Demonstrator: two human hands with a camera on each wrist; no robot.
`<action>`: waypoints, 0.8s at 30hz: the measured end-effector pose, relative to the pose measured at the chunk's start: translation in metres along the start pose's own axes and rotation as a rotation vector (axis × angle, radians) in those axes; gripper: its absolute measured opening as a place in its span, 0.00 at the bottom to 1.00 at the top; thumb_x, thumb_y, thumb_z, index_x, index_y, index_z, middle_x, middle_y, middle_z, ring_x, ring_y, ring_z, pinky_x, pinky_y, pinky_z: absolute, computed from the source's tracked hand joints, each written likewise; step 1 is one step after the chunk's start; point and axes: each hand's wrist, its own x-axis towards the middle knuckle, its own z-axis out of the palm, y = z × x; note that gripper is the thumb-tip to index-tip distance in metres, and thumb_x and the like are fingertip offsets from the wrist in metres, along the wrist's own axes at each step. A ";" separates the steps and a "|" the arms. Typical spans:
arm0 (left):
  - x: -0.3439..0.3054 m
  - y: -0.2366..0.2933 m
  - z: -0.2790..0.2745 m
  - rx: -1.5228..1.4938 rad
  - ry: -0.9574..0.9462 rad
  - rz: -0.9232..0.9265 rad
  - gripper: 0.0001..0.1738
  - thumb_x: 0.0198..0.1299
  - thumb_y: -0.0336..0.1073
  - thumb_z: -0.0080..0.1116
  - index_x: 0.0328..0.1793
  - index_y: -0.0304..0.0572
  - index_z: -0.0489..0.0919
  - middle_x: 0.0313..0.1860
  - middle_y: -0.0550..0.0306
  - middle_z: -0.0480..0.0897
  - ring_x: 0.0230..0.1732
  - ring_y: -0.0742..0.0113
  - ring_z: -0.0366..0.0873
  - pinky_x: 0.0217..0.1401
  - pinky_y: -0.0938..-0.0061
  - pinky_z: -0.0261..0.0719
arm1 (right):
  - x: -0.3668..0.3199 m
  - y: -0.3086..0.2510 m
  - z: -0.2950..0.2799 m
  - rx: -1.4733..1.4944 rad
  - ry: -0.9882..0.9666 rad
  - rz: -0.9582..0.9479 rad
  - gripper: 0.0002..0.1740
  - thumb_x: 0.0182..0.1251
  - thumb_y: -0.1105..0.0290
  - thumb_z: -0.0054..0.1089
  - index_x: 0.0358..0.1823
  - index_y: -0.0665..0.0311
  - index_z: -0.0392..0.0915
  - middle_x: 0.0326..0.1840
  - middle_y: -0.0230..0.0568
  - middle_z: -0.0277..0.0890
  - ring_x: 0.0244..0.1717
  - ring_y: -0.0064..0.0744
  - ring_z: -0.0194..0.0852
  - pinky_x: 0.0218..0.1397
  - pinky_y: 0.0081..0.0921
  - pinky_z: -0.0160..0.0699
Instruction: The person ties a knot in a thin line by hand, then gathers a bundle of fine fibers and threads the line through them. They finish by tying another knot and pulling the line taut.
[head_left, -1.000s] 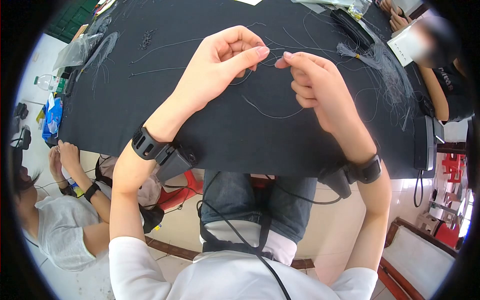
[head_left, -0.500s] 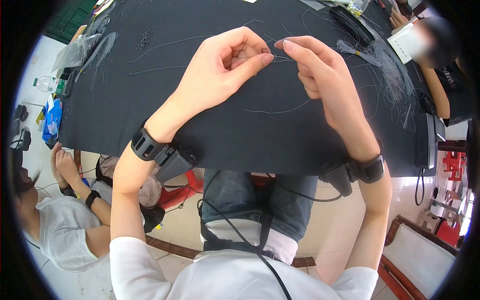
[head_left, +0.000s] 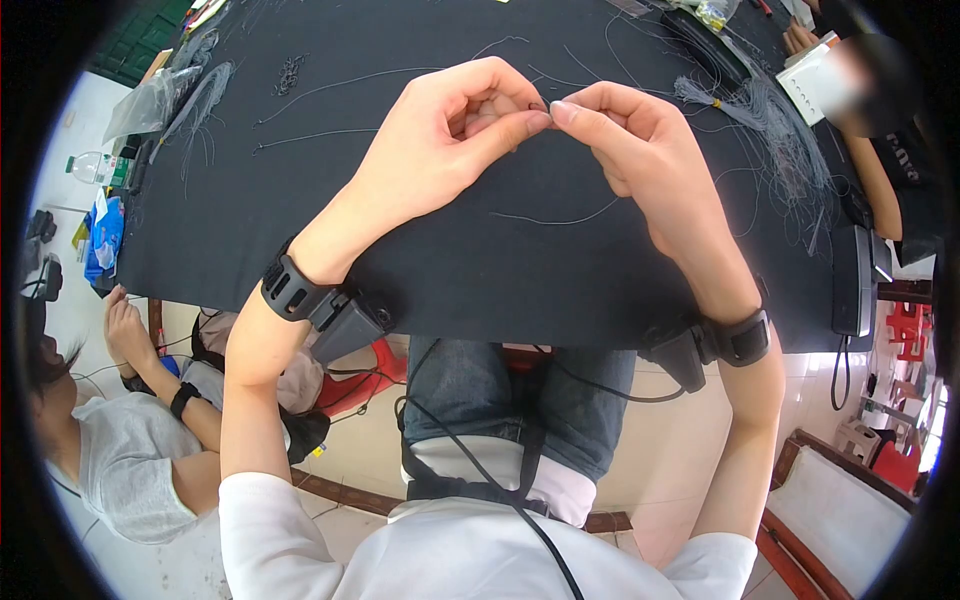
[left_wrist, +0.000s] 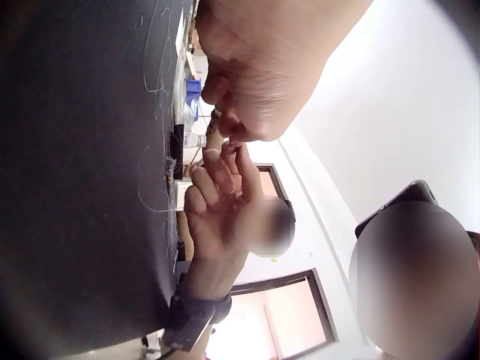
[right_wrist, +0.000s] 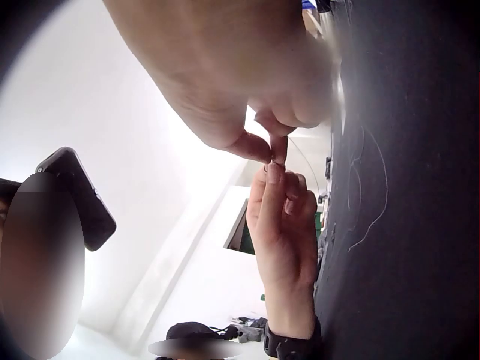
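Note:
My left hand is raised over the black-covered table and pinches a small dark curved piece, like a fish hook, between thumb and forefinger. Right against its fingertips, my right hand pinches a thin grey line, whose tail runs out below that hand. In the right wrist view the two hands' fingertips meet, the left hand coming from below. The left wrist view shows the right hand with its fingers bent inward. Between the fingertips, the join of hook and line is mostly hidden.
Loose grey lines lie left of the hands, near a small dark pile. A tied bundle of lines spreads at the right, beside a black case. Other people sit at both sides.
My right hand has moved up and in, so its fingertips now meet the left hand's. The left hand has turned slightly, showing the small dark hook, and keeps its pinch.

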 end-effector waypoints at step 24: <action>-0.002 0.002 -0.003 0.087 -0.102 -0.047 0.08 0.58 0.32 0.58 0.42 0.38 0.78 0.29 0.64 0.76 0.29 0.83 0.69 0.32 0.87 0.67 | 0.001 0.002 0.000 0.025 -0.009 0.006 0.14 0.61 0.62 0.56 0.34 0.68 0.79 0.21 0.27 0.70 0.21 0.11 0.58 0.23 0.14 0.54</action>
